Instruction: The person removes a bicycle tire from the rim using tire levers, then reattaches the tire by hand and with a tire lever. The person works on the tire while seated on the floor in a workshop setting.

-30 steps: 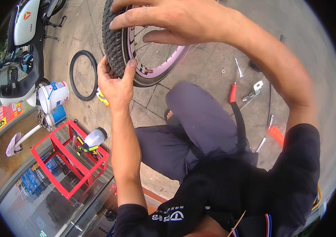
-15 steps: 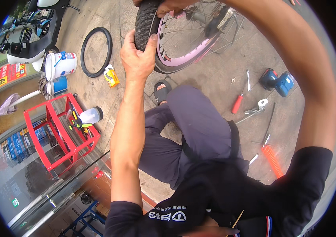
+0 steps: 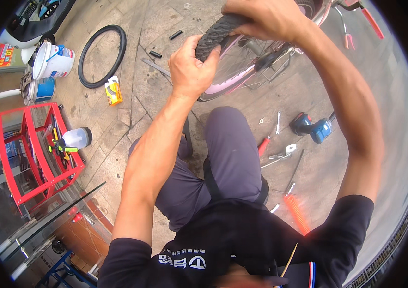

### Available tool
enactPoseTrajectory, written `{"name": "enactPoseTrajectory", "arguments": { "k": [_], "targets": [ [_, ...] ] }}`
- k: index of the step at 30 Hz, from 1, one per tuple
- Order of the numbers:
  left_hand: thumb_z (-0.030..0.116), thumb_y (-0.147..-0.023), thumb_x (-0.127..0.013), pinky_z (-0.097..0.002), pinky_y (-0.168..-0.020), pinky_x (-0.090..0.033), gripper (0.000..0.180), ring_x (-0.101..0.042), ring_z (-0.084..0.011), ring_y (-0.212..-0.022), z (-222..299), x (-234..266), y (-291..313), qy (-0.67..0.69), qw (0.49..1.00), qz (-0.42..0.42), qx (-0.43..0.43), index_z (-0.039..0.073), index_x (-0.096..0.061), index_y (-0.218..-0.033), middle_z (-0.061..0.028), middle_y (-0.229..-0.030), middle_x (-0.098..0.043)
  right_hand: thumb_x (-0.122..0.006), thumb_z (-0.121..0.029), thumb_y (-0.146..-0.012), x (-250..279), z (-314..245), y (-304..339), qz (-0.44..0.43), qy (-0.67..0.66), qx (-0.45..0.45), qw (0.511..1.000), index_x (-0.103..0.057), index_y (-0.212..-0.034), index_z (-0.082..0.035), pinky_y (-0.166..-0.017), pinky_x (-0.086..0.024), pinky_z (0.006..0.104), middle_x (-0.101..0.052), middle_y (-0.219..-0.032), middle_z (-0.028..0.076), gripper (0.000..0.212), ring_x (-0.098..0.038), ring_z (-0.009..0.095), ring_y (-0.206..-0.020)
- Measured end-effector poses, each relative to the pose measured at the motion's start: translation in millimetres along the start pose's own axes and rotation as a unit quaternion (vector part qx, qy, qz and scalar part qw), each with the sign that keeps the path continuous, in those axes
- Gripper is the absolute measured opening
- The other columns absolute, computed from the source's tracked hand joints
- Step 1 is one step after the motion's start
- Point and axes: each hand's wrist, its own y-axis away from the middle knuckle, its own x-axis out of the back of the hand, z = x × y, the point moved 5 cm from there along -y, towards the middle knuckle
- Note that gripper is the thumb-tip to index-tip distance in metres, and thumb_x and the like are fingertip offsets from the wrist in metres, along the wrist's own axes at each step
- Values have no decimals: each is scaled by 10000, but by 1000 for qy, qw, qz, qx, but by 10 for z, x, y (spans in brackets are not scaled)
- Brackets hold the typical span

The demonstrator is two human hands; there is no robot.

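Both of my hands hold the knobby black tyre (image 3: 219, 34) of a bicycle wheel at the top of the view. My left hand (image 3: 192, 68) is wrapped round its near left side, thumb on the tread. Farther up and to the right, my right hand (image 3: 264, 19) curls over the same tyre, with some fingertips hidden. The wheel's pink rim (image 3: 230, 82) with its spokes shows below and right of the hands. Part of the pink bicycle's frame reaches toward the top right, where a red handlebar grip (image 3: 373, 23) shows.
A loose black ring-shaped tyre or tube (image 3: 81, 62) lies left, beside a yellow box (image 3: 113, 92). White bucket (image 3: 54, 60) and red tool cart (image 3: 14, 185) stand farther left. At right lie a cordless tool (image 3: 309, 127), a spanner (image 3: 278, 123), a red-handled screwdriver (image 3: 264, 145) and a coiled orange hose (image 3: 297, 215).
My hands and the tyre now appear farther right, as the view has shifted. My right hand shows more fully over the tyre. More of the bicycle and two small black cylinders have come into view.
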Motion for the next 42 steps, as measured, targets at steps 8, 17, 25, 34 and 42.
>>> {"name": "enactPoseTrajectory", "arguments": {
  "k": [8,17,25,34,42],
  "targets": [
    [266,-743,-832,-311,-649,-546,477,-696,-184,-635,-128,5,-26,57,998,-33,1,-21,-683,-1093,-122,-777,-735,-833,-314,-730,67,26,-155,-93,-72,-40,992,-652,-1079,-100,-733,-540,462,-688,-916,137,447,-672,375,-869],
    [229,-791,-822,-287,-790,-543,557,-691,-134,-860,-135,70,-70,80,983,-163,36,-55,-634,-1231,-129,-991,-739,-853,-307,-733,144,28,-266,-178,-119,-74,974,-692,-1027,-78,-697,-532,446,-704,-839,160,406,-680,376,-801],
    [165,-837,-812,-302,-913,-521,580,-658,-150,-1008,-87,82,-123,90,968,-229,45,-90,-574,-1300,-121,-1118,-714,-858,-286,-732,131,57,-295,-214,-135,-97,963,-702,-1031,-69,-722,-534,445,-713,-865,169,401,-686,367,-811],
    [223,-765,-837,-337,-808,-552,549,-722,-240,-884,4,-13,-91,-78,993,-87,-36,-61,-613,-1177,-174,-978,-738,-833,-227,-714,99,16,-103,-66,-70,-10,995,-651,-1098,-72,-736,-535,473,-689,-923,159,452,-669,402,-867],
    [262,-742,-853,-332,-729,-544,542,-704,-218,-757,-96,-23,-127,-19,996,-90,13,-54,-643,-1129,-160,-850,-728,-786,-51,-815,-36,-384,562,312,-44,-150,937,-727,-1074,-53,-738,-554,327,-728,-899,60,265,-706,259,-820]
  ]
}}
